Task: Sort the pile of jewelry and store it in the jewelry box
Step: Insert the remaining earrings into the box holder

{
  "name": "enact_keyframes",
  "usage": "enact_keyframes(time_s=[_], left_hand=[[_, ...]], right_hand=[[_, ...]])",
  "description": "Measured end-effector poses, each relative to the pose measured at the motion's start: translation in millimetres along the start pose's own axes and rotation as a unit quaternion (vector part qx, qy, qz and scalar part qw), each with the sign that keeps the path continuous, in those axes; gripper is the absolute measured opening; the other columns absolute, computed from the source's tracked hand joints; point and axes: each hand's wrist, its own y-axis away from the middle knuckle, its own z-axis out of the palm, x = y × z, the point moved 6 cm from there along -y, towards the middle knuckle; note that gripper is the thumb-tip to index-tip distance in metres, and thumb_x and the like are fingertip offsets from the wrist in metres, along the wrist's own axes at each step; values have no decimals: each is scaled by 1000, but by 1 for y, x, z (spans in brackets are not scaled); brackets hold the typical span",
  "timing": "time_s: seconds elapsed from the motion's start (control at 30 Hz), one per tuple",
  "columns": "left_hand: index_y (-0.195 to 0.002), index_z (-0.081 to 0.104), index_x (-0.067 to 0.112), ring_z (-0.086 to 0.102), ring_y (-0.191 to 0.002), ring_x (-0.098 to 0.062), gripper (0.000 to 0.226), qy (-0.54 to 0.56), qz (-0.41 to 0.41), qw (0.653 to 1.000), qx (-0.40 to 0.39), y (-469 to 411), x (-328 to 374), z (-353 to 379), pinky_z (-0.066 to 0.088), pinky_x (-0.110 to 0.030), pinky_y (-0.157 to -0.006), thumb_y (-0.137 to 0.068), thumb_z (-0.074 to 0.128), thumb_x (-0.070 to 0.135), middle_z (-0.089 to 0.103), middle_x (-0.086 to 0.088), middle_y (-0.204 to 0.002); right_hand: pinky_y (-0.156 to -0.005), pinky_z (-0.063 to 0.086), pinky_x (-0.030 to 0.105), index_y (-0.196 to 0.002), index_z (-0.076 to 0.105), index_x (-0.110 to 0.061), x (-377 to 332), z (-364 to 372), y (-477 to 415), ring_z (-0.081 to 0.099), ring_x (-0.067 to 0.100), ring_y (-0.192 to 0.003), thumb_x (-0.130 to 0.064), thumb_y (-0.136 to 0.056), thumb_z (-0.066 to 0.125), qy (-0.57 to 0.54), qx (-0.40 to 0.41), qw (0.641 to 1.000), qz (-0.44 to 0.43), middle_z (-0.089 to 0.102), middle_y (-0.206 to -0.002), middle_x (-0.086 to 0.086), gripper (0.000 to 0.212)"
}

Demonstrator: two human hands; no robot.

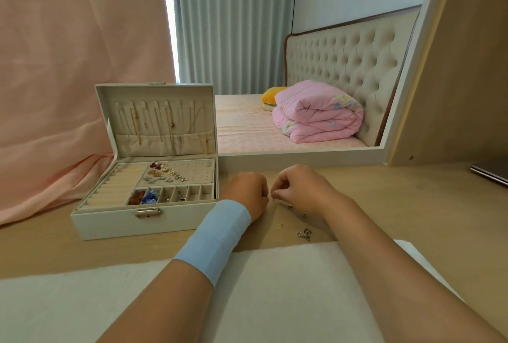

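Observation:
The white jewelry box (pixel 110 223) stands open on the desk at the left, with necklaces hung in its lid and earrings on its stud panel (pixel 176 173). Right of it, my left hand (pixel 247 194) and my right hand (pixel 299 191) meet with curled fingers over the desk. Both pinch a tiny piece of jewelry (pixel 270 196) between their fingertips; it is too small to identify. Below the right hand lie a gold stud earring (pixel 279 224), silver heart earrings (pixel 303 233) and a few small beads (pixel 303 215).
A white cloth (pixel 275 287) covers the desk's near edge under my forearms. A mirror (pixel 302 154) stands behind the hands and reflects a bed. A closed laptop (pixel 490 172) sits at the far right. Pink fabric hangs at the left.

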Motion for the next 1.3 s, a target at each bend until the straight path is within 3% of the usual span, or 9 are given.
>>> enact_keyframes(time_s=[0.13, 0.27, 0.47, 0.73, 0.83, 0.97, 1.07, 1.17, 1.3], left_hand=[[-99, 71, 20, 64, -87, -25, 18, -29, 23, 999, 23, 7, 5, -28, 55, -33, -79, -92, 55, 13, 69, -4, -98], [-110, 65, 30, 64, -89, -17, 23, -10, 21, 998, 53, 18, -21, -70, 55, -33, -80, -93, 52, 20, 67, 7, -103], [-101, 69, 33, 60, -83, -2, 13, 48, -15, 997, 61, 31, -95, -129, 45, -22, -74, -93, 62, 25, 64, 20, -91], [-86, 71, 32, 67, -75, -4, 7, 142, -46, 982, 114, 35, -161, -144, 56, -32, -80, -88, 70, 25, 71, 14, -79], [-90, 71, 31, 69, -67, -6, 8, 196, -29, 973, 120, 33, -167, -143, 58, -31, -77, -89, 71, 23, 72, 11, -79], [-101, 71, 30, 69, -67, -9, 14, 250, -15, 957, 148, 30, -168, -147, 57, -25, -71, -89, 71, 22, 71, 10, -81], [-100, 73, 27, 69, -65, -12, 13, 276, -18, 948, 157, 28, -172, -147, 59, -29, -72, -88, 73, 23, 72, 6, -83], [-96, 75, 22, 66, -62, -6, 10, 275, -16, 949, 157, 27, -175, -146, 57, -23, -69, -86, 74, 25, 72, 8, -80], [-90, 74, 23, 64, -65, -10, 7, 267, -26, 947, 175, 25, -178, -148, 55, -25, -69, -85, 74, 28, 71, 5, -79]], right_hand=[[-65, 53, 28, -80, 78, -28, -14, -3, -1, 62, 2, -69, -28, -85, 72, -76, 20, 997, -29, 72, -77, -15, 8], [-50, 41, 8, -91, 79, -29, -43, -8, 1, 58, -9, -62, -22, -86, 74, -130, 35, 989, -65, 71, -82, -15, 10], [-60, 39, 2, -95, 79, -25, -94, 1, -13, 55, -15, -62, -14, -85, 79, -182, 19, 978, -100, 67, -79, -15, 15], [-60, 47, 15, -96, 81, -23, -147, 20, -49, 59, -2, -51, -16, -86, 79, -213, 22, 971, -107, 72, -79, -17, 12], [-62, 44, 8, -103, 80, -23, -165, 18, -58, 60, -15, -61, -18, -88, 77, -218, 30, 966, -138, 71, -86, -19, 16], [-53, 51, 20, -111, 76, -21, -181, 19, -68, 54, -2, -43, -16, -92, 73, -250, 15, 955, -157, 72, -89, -10, 20], [-50, 45, 14, -113, 73, -21, -185, 24, -76, 57, -6, -47, -17, -90, 76, -246, 27, 955, -162, 72, -90, -5, 23], [-60, 46, 6, -100, 77, -28, -187, 28, -78, 65, -9, -69, -19, -88, 78, -249, 41, 952, -173, 74, -87, -12, 15], [-71, 52, 11, -96, 80, -30, -188, 30, -78, 69, -6, -79, -16, -87, 78, -304, 52, 933, -186, 77, -84, -16, 17]])
